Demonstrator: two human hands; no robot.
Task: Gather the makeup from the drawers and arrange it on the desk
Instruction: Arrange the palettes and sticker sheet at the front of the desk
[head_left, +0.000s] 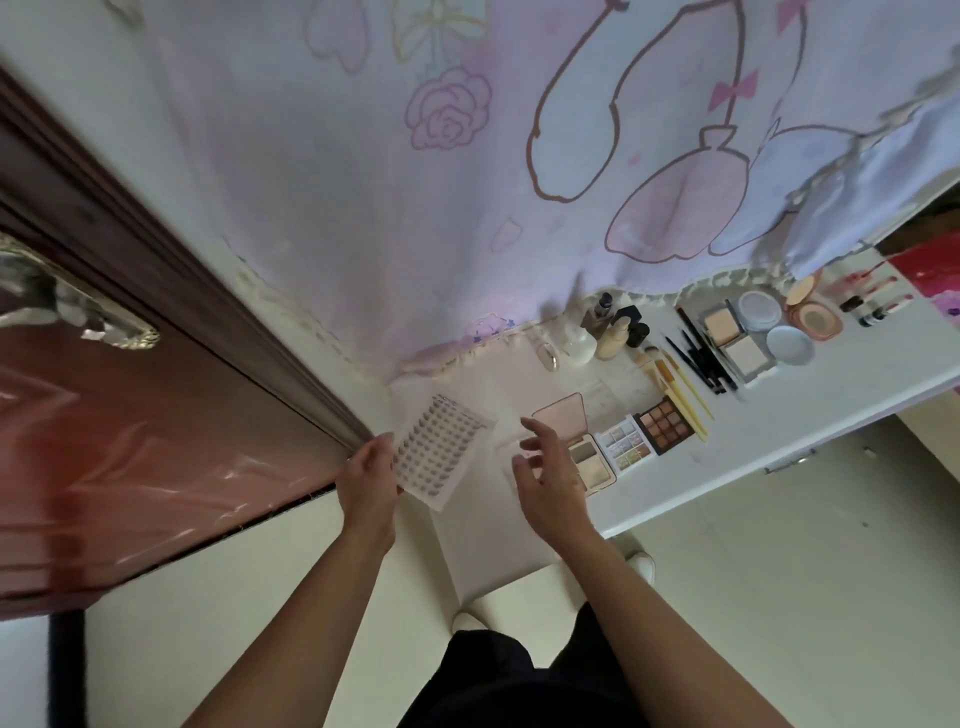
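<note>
So the thing in play here is the lash tray (436, 452), a flat pale card with rows of little lash clusters on it. The left grip (369, 483) has it pinched by the near left edge. The rest of the tray sticks out up and to the right of that grip, over the corner of the tabletop (779, 410), and I can't tell if the far end is touching down or floating. The right grip (545, 478) is wide, fingers spread and loose, holding nothing, hovering just right of the tray and over the near end of a pink palette (561, 413). My guess on handling: the tray weighs next to nothing and looks like thin plastic, so it'll probably flex if it's squeezed or carried by one corner. The lashes are likely only lightly stuck on, so keep fingers off the rows and keep it level. The bare edges are the place to hold, ideally with the right grip taking the opposite side. Further right of that grip the eyeshadow palettes (667, 423), brushes (680, 389) and bottles (608, 332) sit lined up, so I'd set it down just left of the pink palette.
</note>
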